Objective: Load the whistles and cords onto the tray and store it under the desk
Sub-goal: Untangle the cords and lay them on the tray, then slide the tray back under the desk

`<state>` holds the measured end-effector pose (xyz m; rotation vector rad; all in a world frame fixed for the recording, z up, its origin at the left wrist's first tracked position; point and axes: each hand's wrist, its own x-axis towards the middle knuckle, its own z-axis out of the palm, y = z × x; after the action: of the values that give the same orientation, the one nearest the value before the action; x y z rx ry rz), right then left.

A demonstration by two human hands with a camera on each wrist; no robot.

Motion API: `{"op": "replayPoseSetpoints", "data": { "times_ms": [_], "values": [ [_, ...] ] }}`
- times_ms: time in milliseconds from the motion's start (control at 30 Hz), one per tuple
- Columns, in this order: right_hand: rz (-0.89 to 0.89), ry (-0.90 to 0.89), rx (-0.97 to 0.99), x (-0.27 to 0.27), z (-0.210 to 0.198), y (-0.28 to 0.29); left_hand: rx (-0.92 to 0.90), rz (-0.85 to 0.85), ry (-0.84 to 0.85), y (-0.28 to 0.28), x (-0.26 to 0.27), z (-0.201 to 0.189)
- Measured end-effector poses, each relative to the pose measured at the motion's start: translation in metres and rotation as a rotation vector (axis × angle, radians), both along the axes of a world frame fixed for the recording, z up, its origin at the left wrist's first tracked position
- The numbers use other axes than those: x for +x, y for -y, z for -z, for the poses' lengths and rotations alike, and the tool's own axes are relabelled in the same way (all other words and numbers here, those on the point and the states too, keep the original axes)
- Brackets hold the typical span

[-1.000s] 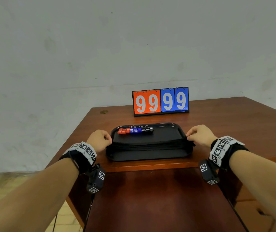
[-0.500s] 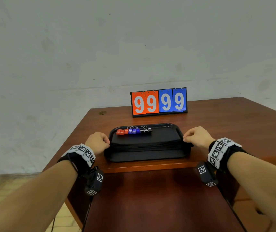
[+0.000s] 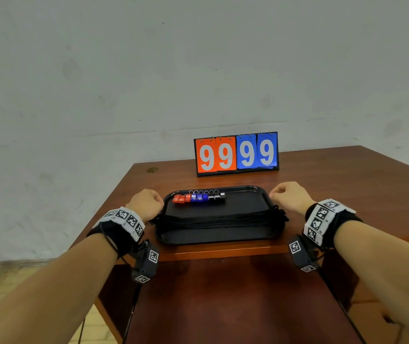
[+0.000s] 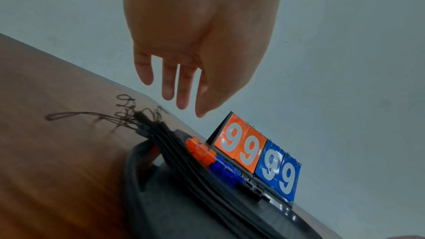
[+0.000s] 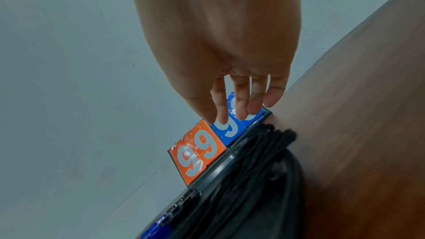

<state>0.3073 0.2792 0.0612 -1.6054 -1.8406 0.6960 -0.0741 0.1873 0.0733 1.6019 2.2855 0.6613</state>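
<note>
A black tray (image 3: 218,240) lies near the desk's front edge. Red, blue and black whistles (image 3: 198,196) stand in a row along its far side. A bundle of black cords (image 3: 219,218) stretches across its middle, and the ends spill over both short sides. My left hand (image 3: 147,203) hovers by the tray's left end. In the left wrist view its fingers (image 4: 181,97) hang relaxed above the cord ends (image 4: 128,115) and hold nothing. My right hand (image 3: 289,198) hovers at the right end. Its fingers (image 5: 241,110) hang loose above the cords (image 5: 253,152).
An orange and blue flip scoreboard (image 3: 237,153) reading 99 99 stands behind the tray. The brown desk (image 3: 347,184) extends to the right, against a pale wall. A lower brown surface (image 3: 223,306) lies in front of the desk edge, with tiled floor (image 3: 12,281) at the left.
Both hands stay at the tray's short ends. The right hand has shifted slightly toward the tray's far right corner. Tray, cords and whistles have not moved.
</note>
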Motion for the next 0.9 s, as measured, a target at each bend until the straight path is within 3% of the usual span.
{"op": "replayPoseSetpoints", "data": {
  "times_ms": [300, 500, 900],
  "values": [
    [-0.055, 0.189, -0.186, -0.029, -0.005, -0.031, -0.219, -0.001, -0.027, -0.043, 0.012, -0.001],
    [0.000, 0.202, -0.295, -0.035, 0.002, -0.053, -0.374, 0.025, -0.097, -0.062, 0.005, 0.004],
    [0.033, 0.181, -0.361, -0.041, 0.010, -0.066, -0.419, -0.004, -0.065, -0.075, 0.010, 0.009]
  ]
}}
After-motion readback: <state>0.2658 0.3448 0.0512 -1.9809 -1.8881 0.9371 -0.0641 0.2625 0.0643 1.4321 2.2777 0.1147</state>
